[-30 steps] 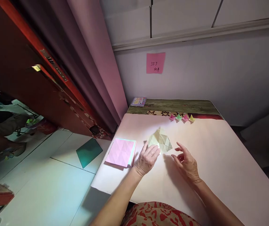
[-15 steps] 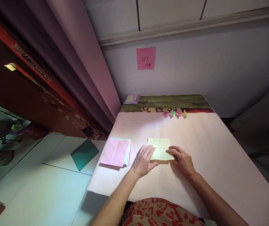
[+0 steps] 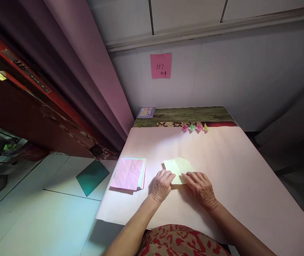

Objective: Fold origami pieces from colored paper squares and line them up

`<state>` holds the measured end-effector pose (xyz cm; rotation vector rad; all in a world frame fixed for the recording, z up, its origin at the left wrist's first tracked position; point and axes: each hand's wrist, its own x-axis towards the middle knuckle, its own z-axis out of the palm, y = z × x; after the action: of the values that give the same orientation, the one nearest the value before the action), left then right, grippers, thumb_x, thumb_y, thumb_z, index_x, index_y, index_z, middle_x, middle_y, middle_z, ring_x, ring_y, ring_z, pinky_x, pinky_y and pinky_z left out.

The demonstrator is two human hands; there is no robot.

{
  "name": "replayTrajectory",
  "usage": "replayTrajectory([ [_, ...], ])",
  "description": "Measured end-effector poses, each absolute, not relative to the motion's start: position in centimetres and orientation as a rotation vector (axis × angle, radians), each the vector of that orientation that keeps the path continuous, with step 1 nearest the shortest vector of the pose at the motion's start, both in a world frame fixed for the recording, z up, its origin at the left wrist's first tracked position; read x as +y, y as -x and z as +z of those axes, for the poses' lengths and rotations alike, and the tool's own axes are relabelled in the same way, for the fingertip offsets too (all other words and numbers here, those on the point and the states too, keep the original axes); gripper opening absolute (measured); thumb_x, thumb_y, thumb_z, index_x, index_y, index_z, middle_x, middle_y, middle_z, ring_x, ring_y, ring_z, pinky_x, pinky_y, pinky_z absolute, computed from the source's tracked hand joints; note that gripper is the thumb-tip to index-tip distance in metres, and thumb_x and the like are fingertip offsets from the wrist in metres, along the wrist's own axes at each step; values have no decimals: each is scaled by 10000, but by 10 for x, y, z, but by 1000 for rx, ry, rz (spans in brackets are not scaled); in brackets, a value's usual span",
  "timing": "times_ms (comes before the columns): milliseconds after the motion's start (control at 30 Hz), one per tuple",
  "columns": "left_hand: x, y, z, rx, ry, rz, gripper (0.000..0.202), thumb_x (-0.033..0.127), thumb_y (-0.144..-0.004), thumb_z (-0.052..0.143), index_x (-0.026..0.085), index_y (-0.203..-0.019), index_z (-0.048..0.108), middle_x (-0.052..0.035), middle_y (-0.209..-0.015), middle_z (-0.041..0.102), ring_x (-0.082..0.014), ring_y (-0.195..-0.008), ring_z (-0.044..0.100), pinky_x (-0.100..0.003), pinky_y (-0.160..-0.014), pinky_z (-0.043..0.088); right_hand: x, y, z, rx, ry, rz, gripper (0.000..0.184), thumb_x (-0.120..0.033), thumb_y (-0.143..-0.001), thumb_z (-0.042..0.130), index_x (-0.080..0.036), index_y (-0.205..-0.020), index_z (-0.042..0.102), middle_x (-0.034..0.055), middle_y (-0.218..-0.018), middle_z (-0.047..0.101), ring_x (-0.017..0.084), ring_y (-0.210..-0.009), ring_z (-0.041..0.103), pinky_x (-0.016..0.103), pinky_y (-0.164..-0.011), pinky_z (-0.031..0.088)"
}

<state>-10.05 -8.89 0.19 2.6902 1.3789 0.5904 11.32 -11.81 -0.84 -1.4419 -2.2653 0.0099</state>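
A pale yellow square of origami paper (image 3: 178,167) with crease lines is between my hands, raised a little off the white table covering. My left hand (image 3: 162,185) grips its left lower edge, thumb and fingers closed on it. At the right lower part, my right hand (image 3: 199,186) pinches the sheet, its fingertips near the middle crease. The paper bends slightly between them. To the left lies a stack of creased paper squares (image 3: 128,174), pink on top with green and red edges beneath. Several small folded paper pieces (image 3: 195,128) in pink, green and yellow stand in a row at the back.
The white-covered table (image 3: 237,199) has a wood-patterned back strip (image 3: 189,113) with a small pack (image 3: 146,112) on it. A pink note (image 3: 161,66) hangs on the wall. Left are a curtain (image 3: 98,71), a red door (image 3: 48,117) and a dark green sheet (image 3: 92,177) on the floor.
My left hand has gone from lying flat with fingers spread to gripping the paper's edge. My right hand has shifted left along the sheet, which now bends. The view has turned slightly right.
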Motion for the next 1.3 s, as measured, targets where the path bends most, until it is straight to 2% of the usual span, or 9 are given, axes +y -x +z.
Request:
replayTrajectory([
  [167,-87,119,0,1372,-2360,778,543,-101,-626,445,232,-978,690,-11,-941,722,-198,-937,600,-333,-821,487,-99,-138,-11,-2098,1522,282,329,-176,-830,563,-283,-1102,714,47,-1125,707,234,-1004,605,401,-956,387],
  [267,-84,118,1,1463,-2227,785,359,-8,-730,530,239,-927,700,-12,-917,722,-203,-910,608,-338,-823,483,-91,-142,-12,-1939,1609,518,216,-313,-862,538,-280,-881,750,31,-943,738,212,-846,635,353,-823,439],
  [433,-71,104,0,1716,-2036,701,249,259,-877,580,233,-1116,645,-10,-794,667,-195,-805,626,-320,-764,485,-85,-128,-12,-1722,1894,470,394,-553,-862,517,-235,-714,695,39,-815,718,175,-677,594,305,-663,399],
  [533,-64,97,-2,1809,-2013,656,446,257,-875,581,197,-1312,511,-34,-844,673,-218,-849,643,-335,-770,495,-85,-119,-15,-1689,1943,340,318,-514,-842,549,-223,-877,672,42,-895,707,197,-756,614,345,-746,399],
  [633,-62,93,-3,1876,-2125,744,614,222,-851,602,179,-1423,386,-126,-1163,637,-262,-1055,616,-381,-862,497,-84,-114,-17,-1690,1914,299,404,-438,-841,552,-220,-1181,580,59,-1014,691,224,-870,631,382,-815,393],
  [733,-65,89,-4,1773,-2385,781,495,159,-860,572,211,-1345,487,-130,-1269,580,-278,-1123,572,-422,-918,481,-79,-113,-12,-1744,1951,319,450,-359,-822,569,-227,-1251,540,73,-1051,681,236,-913,626,366,-791,391],
  [900,-74,80,-3,1422,-2656,516,308,41,-856,470,231,-1034,635,-66,-1002,636,-237,-957,581,-388,-804,499,-51,-116,7,-1958,1972,400,352,-253,-768,596,-244,-1117,645,78,-1050,690,211,-840,630,301,-679,367],
  [1067,-78,80,2,1427,-2625,489,266,99,-887,491,228,-1087,610,-60,-1047,623,-230,-967,564,-374,-789,494,-25,-126,16,-1998,2074,684,317,-500,-749,658,-257,-952,687,28,-789,707,200,-715,623,275,-593,348],
  [1300,-79,88,1,1334,-2617,626,300,309,-905,602,226,-1192,577,-72,-1117,626,-235,-1036,570,-381,-857,486,-30,-131,8,-1652,1895,1047,278,-467,-760,608,-215,-642,599,2,-601,628,147,-547,556,250,-500,345],
])
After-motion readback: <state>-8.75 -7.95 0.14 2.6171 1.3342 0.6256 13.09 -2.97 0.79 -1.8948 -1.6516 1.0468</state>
